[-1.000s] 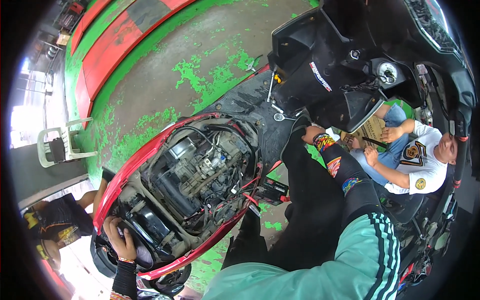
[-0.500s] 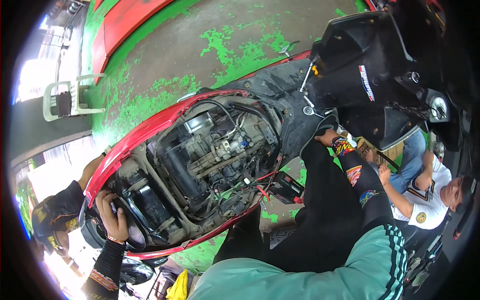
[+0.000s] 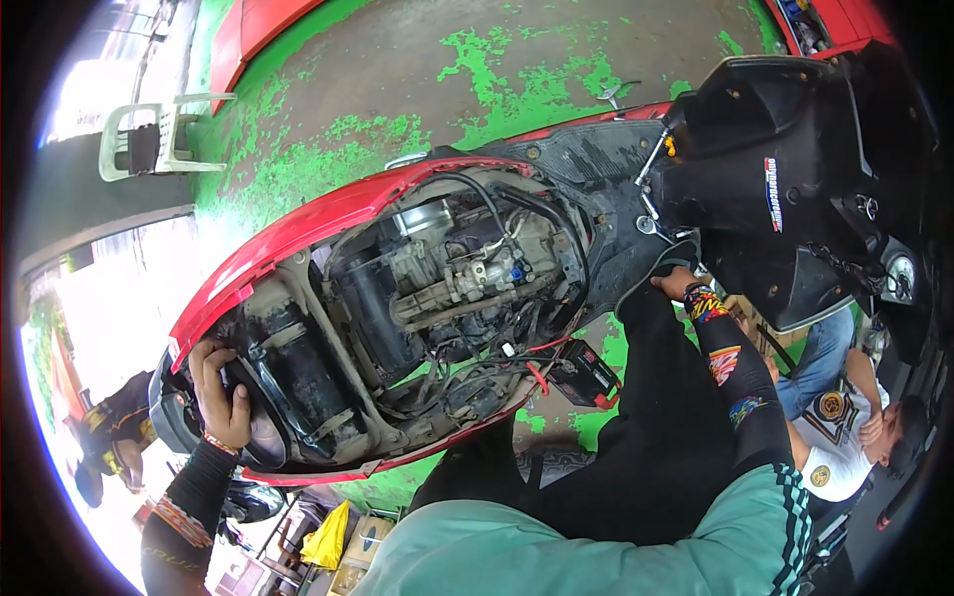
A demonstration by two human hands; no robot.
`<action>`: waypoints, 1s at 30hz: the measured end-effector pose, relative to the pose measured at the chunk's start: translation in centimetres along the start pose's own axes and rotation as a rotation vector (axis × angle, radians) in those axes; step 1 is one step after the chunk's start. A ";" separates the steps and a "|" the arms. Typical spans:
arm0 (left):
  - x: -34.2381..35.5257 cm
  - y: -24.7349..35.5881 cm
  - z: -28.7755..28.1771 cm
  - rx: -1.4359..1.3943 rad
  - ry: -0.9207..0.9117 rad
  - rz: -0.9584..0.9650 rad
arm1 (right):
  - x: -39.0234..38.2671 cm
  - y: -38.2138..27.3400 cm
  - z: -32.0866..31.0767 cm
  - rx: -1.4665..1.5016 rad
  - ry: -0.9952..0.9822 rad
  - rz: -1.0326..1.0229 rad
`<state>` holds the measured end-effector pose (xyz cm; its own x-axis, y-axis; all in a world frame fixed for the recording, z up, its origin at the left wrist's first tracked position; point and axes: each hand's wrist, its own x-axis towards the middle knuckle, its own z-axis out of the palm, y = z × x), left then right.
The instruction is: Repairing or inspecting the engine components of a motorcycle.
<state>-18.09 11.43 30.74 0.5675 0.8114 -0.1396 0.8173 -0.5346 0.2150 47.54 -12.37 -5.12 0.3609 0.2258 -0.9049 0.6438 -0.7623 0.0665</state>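
My left hand (image 3: 221, 397) rests with bent, separated fingers on the rear of a red scooter body (image 3: 273, 228), beside the black tank (image 3: 316, 382). The seat is off, exposing the engine (image 3: 477, 268) and wiring. A battery with red leads (image 3: 581, 375) sits at the lower right of the bay. My right hand (image 3: 679, 283) is curled at the top of my black-clad leg (image 3: 656, 397), by the floorboard (image 3: 611, 189); what its fingers hold is hidden. A ratchet (image 3: 647, 224) and extension bars lie on the board beside the black front panel (image 3: 745, 189).
A person in a white shirt (image 3: 825, 447) sits at my right, another person in dark clothes (image 3: 109, 432) is at far left. A plastic chair (image 3: 144, 144) stands upper left, a red ramp (image 3: 238, 40) beyond it. A yellow bag (image 3: 328, 536) lies below the scooter.
The view has turned, so the scooter shifts up and rightward in the picture. My hands keep their places. The white-shirted person's hand has risen toward their chin.
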 end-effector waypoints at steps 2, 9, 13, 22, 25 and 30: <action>-0.1 0.0 -0.3 0.013 -0.041 -0.012 | 0.0 0.1 0.1 0.009 -0.037 -0.032; 0.1 0.4 -0.6 0.001 -0.017 -0.019 | 1.9 1.1 0.9 0.124 0.049 -0.047; 0.5 0.8 -0.9 -0.059 0.036 0.014 | 2.1 2.7 0.9 0.130 0.072 -0.145; -0.6 -0.2 -1.7 -0.122 0.171 0.103 | -10.5 -0.2 -8.9 -0.178 -0.066 -0.561; -1.8 -0.3 -1.8 -0.155 0.277 0.096 | -19.0 -4.7 -15.4 -0.098 -0.149 -0.545; -2.7 -0.2 -2.0 -0.107 0.350 0.081 | -31.9 -13.1 -16.9 -0.006 0.302 -0.911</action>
<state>-19.99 9.77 33.05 0.5465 0.8088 0.2170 0.7454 -0.5879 0.3142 39.02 0.67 30.00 -0.1215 0.8774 -0.4640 0.7661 -0.2144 -0.6060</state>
